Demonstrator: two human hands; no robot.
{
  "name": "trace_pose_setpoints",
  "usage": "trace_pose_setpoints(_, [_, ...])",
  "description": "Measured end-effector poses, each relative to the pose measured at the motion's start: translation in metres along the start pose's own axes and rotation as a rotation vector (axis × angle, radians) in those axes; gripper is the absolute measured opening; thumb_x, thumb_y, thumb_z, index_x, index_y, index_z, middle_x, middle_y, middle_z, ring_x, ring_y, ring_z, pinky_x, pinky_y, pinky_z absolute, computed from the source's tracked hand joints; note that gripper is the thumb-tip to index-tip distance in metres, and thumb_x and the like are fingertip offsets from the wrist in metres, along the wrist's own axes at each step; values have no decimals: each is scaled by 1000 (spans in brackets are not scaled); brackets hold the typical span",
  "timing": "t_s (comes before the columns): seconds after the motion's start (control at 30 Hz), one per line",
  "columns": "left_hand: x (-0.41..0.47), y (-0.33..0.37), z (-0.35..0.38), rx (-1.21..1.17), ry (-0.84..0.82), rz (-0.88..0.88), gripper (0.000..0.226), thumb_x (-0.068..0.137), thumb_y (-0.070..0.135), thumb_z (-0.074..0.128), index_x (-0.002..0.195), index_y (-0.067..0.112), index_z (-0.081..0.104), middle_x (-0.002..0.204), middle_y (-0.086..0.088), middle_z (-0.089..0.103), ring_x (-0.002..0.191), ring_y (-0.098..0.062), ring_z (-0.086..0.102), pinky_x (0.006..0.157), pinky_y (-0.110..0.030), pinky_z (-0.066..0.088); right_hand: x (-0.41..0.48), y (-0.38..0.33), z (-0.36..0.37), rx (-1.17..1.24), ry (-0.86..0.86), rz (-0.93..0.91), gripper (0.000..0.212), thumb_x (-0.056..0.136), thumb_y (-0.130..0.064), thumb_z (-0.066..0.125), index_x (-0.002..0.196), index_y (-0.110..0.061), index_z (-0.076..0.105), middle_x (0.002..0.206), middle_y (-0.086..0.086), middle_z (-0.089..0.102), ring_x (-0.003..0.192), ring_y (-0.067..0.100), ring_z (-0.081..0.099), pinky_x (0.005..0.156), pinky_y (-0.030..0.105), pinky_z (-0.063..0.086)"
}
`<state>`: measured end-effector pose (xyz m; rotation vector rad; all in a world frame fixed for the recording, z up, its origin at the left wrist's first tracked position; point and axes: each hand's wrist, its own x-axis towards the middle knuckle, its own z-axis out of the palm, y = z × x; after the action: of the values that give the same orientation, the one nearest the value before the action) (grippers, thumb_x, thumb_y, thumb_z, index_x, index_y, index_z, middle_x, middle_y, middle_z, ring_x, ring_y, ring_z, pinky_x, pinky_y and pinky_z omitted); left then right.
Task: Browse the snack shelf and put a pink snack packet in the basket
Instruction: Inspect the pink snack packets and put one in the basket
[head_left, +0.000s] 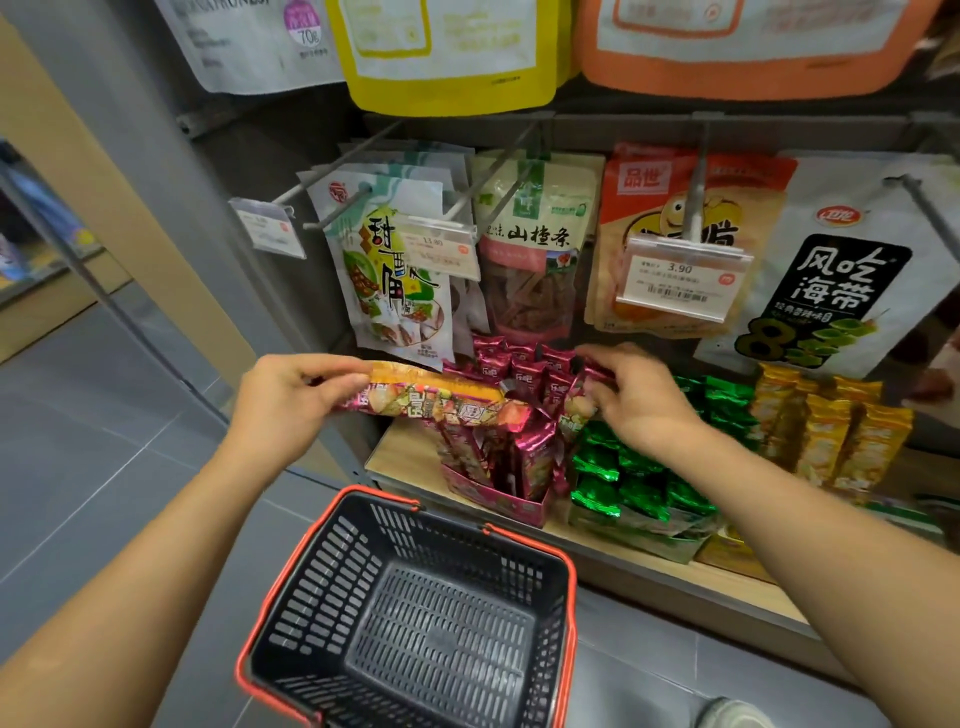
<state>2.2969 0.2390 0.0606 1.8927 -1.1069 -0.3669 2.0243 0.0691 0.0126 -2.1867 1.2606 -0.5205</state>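
Okay, quick status. The pink snack packet (441, 402) is off the shelf (402, 452), held in the air over the shelf's front left corner, just above the pink display box (498, 499) it matches. Its long axis runs left to right, roughly level, spanning the gap between the two hands.

The key relation is that the basket (322, 566) sits below the packet and nearer to me, just off the shelf's front edge with its mouth facing up. I read the coming move as mostly a drop down and a short pull back. The packet is not in the basket yet.

Hands:
- The left hand (291, 400) pinches the packet's left end, thumb on top and fingers curled under. It's a firm grasp, and this hand lies slightly closer to being over the basket.
- The right hand (644, 410) is at the packet's right end with its fingers curled. Motion blur there means I cannot tell whether it grips this packet, fingers another one in the box, or only touches it.

My call is to let the left hand carry it down. The long packet should be turned or lowered end first so it clears the rim.

The green packets (634, 467) and yellow packets (831, 436) stand further right along the shelf, with the hanging bags (524, 249) on pegs above. None of them are in the path.
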Motion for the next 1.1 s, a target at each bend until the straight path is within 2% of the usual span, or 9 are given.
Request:
trace_pose_setpoints(0.1, [-9, 0, -13, -141, 0, -75, 29, 83, 12, 73, 73, 40, 78, 78, 4, 75, 81, -21, 72, 69, -28, 60, -3, -2, 22, -30, -4, 26, 38, 91, -11, 63, 126, -23, 53, 114, 7, 64, 94, 20, 60, 82, 24, 42])
trace_pose_setpoints(0.2, [-20, 5, -25, -210, -5, -112, 26, 83, 12, 72, 74, 36, 79, 79, 1, 76, 76, -15, 72, 65, -21, 57, -1, -3, 40, -228, -69, -7, 33, 94, -21, 57, 127, -24, 54, 124, 7, 63, 116, 30, 54, 91, 36, 46])
trace_pose_setpoints(0.37, [-43, 9, -41, -254, 17, -172, 21, 81, 13, 73, 74, 32, 79, 80, -2, 76, 75, -15, 72, 66, -23, 59, 3, -19, 53, -487, -313, 53, 60, 92, -31, 53, 147, -38, 28, 153, 7, 25, 140, 34, 17, 109, 57, 24])
trace_pose_setpoints(0.43, [-52, 10, -46, -263, 39, -189, 20, 82, 13, 72, 73, 30, 79, 80, -2, 76, 74, -15, 72, 67, -25, 60, -2, -29, 51, -452, -218, 89, 72, 90, -28, 57, 149, -40, 19, 152, 10, 22, 140, 34, 20, 110, 54, 25])
trace_pose_setpoints(0.57, [-68, 14, -52, -281, 45, -204, 18, 83, 10, 71, 75, 25, 79, 81, -4, 76, 76, -18, 71, 68, -26, 60, -8, -55, 28, -86, 112, 6, 41, 94, -24, 51, 135, -25, 52, 134, 9, 51, 123, 27, 45, 103, 43, 40])
trace_pose_setpoints(0.67, [-77, 16, -53, -290, -4, -193, 18, 83, 9, 71, 78, 24, 80, 82, -5, 76, 78, -19, 71, 71, -29, 61, -28, -78, 1, 542, -414, 127, 43, 93, -58, 48, 114, -27, 68, 124, 5, 66, 108, 16, 60, 96, 41, 51])
trace_pose_setpoints(0.77, [-85, 16, -53, -314, -18, -188, 21, 84, 9, 70, 78, 27, 80, 82, -5, 76, 76, -17, 71, 68, -25, 60, -50, -85, -13, 526, -854, 58, 56, 75, -76, 52, 115, -39, 68, 123, -4, 66, 109, 18, 64, 86, 33, 49])
trace_pose_setpoints(0.93, [-93, 13, -65, -434, -105, -195, 13, 76, 22, 72, 86, 26, 79, 88, -4, 76, 81, -17, 72, 66, -22, 57, -73, -80, -11, 565, -642, -84, 42, 72, -39, 77, 110, -20, 71, 107, 0, 74, 103, 19, 68, 95, 31, 50])
trace_pose_setpoints(1.1, [-101, 12, -68, -407, -325, -58, 45, 61, 4, 82, 97, 26, 66, 93, -1, 72, 78, -12, 66, 65, -20, 54, -87, -77, -13, 576, -508, -131, 27, 70, -28, 82, 97, -31, 75, 81, -10, 74, 72, 2, 66, 66, 13, 48])
